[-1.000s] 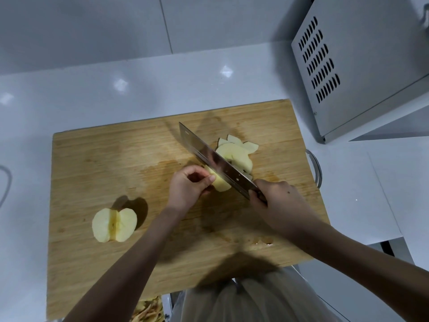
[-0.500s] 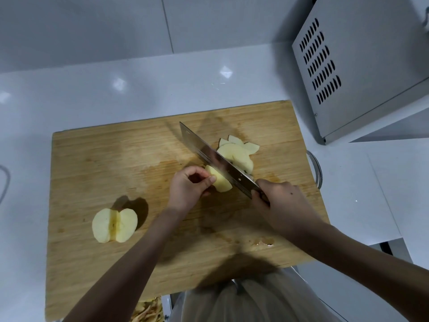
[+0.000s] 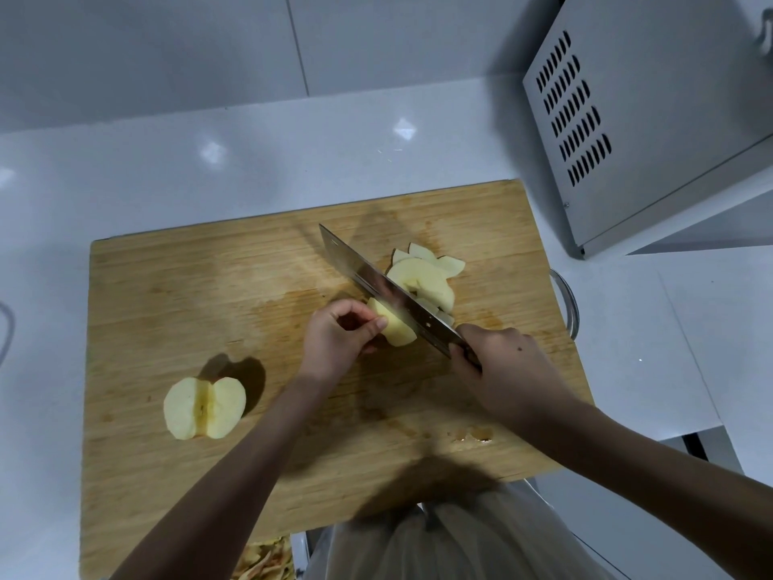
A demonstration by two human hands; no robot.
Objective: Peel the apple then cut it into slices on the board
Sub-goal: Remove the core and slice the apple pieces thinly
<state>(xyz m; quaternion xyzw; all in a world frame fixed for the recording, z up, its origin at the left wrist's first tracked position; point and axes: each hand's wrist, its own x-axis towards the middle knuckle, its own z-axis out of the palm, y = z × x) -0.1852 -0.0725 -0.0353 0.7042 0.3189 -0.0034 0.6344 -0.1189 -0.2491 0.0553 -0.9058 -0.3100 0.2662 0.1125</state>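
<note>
Board (image 3: 167, 307) is lying on the white table (image 3: 251, 161), long side running left to right.

Far left on the board: a peeled apple half (image 3: 204, 408) is resting cut face up, core groove showing, well apart from both hands. Judgement: it is waiting its turn, uncut.

Centre: the left hand (image 3: 339, 341) is curling over, fingertips pinching the near-left end of the apple piece (image 3: 395, 328) and pinning it to the board. The piece is sitting between the two hands and touching the left one.

Just right of it: the knife (image 3: 376, 282) is standing on edge, with its blade down against the right face of the piece. Its long axis is running diagonally from far-left to near-right. The tip is pointing away from the person.

Beyond the blade: finished slices (image 3: 426, 278) are lying fanned and overlapping on the far-right part of the board.

Right: the right hand (image 3: 502, 366) is wrapping the knife handle, which is mostly hidden inside the grip.

Judgement: slicing is under way, peeling done. The next cut is turning on the narrow strip of apple between blade and left fingertips. The blade is needing to step left toward those fingers, so they are wanting to retreat first.

Bottom edge: peel scraps (image 3: 263, 558) are showing below the board. A vented metal box (image 3: 648, 119) is standing at far right.
</note>
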